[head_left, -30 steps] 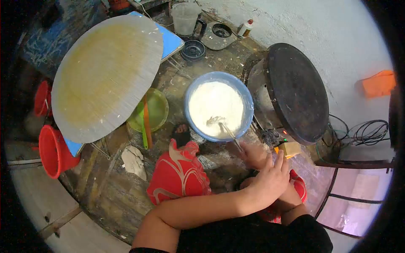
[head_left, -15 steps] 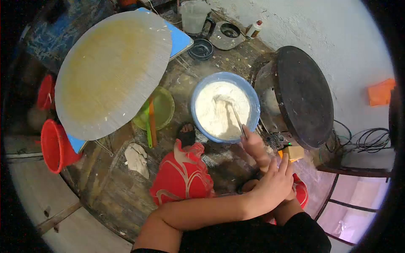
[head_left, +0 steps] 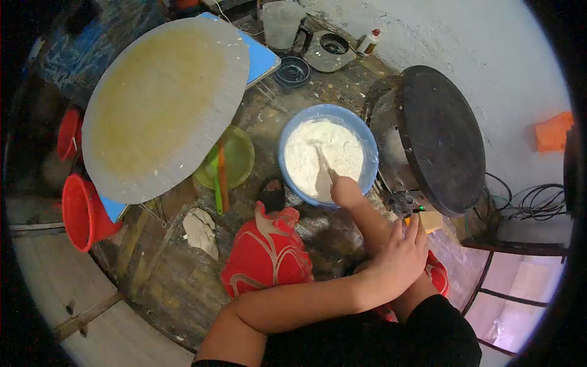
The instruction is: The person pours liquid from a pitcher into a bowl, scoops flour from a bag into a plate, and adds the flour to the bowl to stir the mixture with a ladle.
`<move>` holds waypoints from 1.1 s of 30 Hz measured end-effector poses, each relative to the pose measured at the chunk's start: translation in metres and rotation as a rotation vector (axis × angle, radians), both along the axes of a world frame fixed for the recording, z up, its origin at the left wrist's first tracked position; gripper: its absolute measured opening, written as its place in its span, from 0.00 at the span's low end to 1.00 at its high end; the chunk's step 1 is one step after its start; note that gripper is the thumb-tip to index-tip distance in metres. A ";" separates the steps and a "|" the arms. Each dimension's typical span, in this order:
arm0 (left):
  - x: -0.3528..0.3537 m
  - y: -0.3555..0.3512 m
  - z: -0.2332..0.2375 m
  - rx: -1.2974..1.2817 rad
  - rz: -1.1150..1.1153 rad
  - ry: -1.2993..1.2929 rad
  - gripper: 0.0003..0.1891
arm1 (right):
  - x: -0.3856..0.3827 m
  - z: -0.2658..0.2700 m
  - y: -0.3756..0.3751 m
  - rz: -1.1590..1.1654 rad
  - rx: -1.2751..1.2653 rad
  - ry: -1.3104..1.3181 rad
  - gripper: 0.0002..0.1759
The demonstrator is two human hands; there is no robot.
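Note:
My right hand [head_left: 346, 191] reaches over the near rim of a blue bowl [head_left: 283, 153] full of white batter [head_left: 333, 144]. It grips a thin stirring utensil [head_left: 322, 160] whose tip is in the batter. My left hand [head_left: 400, 260] lies across my right forearm with its fingers apart, holding nothing. The bowl stands on the wet floor between a green plate [head_left: 238, 150] and a dark round griddle [head_left: 443, 137].
A large round pale sheet [head_left: 162, 101] lies on a blue stand at the left, with red buckets [head_left: 82, 211] beside it. Orange and green sticks [head_left: 220, 180] rest on the green plate. A plastic jug [head_left: 281, 24], lids and a small bottle [head_left: 370, 41] stand at the back. Cables [head_left: 520, 199] lie right of the griddle.
My right hand has moved forward from near my knee to over the bowl's near rim, and the utensil has swept through the batter. My left hand has stayed on the forearm.

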State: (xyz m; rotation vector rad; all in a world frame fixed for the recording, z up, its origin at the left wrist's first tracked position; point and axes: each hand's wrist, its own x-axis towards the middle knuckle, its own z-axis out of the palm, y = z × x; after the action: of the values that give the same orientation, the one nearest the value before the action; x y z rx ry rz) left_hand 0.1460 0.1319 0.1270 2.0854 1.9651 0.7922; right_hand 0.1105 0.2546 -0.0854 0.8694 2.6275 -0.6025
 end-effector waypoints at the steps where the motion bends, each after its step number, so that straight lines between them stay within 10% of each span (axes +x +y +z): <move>1: 0.002 0.000 -0.002 0.019 0.000 0.002 0.17 | 0.007 0.000 -0.001 -0.004 0.006 0.000 0.25; 11: 0.007 -0.006 0.005 -0.024 -0.093 0.046 0.19 | 0.086 0.079 -0.003 0.171 -0.032 0.149 0.17; 13: 0.008 -0.006 0.004 -0.018 -0.090 0.040 0.19 | 0.075 0.120 -0.021 0.060 0.023 -0.167 0.16; 19: 0.012 -0.005 -0.001 -0.008 -0.086 0.027 0.19 | 0.080 0.008 -0.011 0.078 0.113 0.082 0.17; 33: 0.002 -0.003 -0.002 0.013 0.002 0.064 0.17 | -0.009 0.021 0.020 -0.181 0.045 0.209 0.18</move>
State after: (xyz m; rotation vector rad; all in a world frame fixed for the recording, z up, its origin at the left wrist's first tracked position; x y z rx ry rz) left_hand 0.1475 0.1285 0.1247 2.1419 2.0000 0.7499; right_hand 0.1017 0.2748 -0.0640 1.1225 2.7762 -0.7172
